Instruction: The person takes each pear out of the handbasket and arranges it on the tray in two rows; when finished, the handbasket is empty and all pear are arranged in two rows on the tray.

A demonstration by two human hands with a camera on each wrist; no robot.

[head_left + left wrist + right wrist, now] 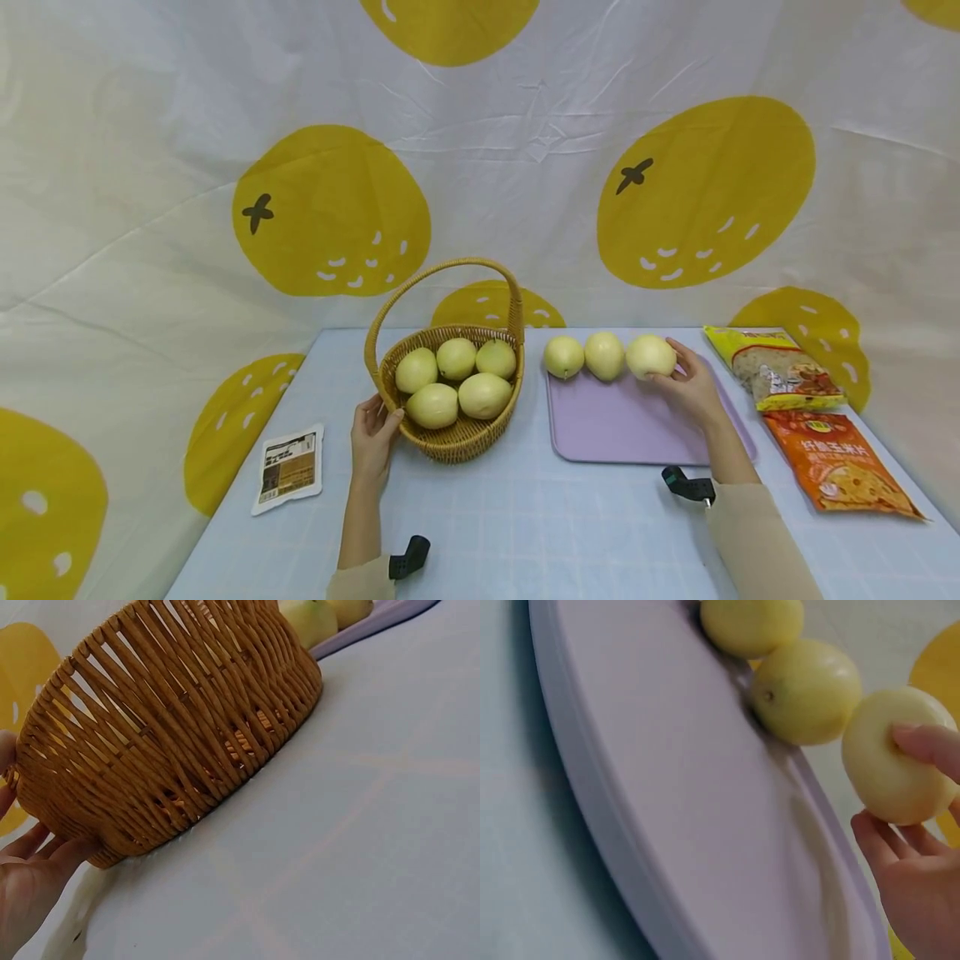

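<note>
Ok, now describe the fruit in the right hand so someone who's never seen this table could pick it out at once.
Find the purple tray, right of the wicker basket in the head view. Along its far edge are three pale yellow fruits in a row. The fruit you want is the rightmost, the only one gripped by the right hand.

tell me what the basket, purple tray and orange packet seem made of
Basket: rattan-like strands, perhaps synthetic, low sheen; open weave shows. Purple tray: probably matte plastic; even colour, smooth rounded rim. Orange packet: likely thin plastic film, slightly shiny; creased edges.
</note>
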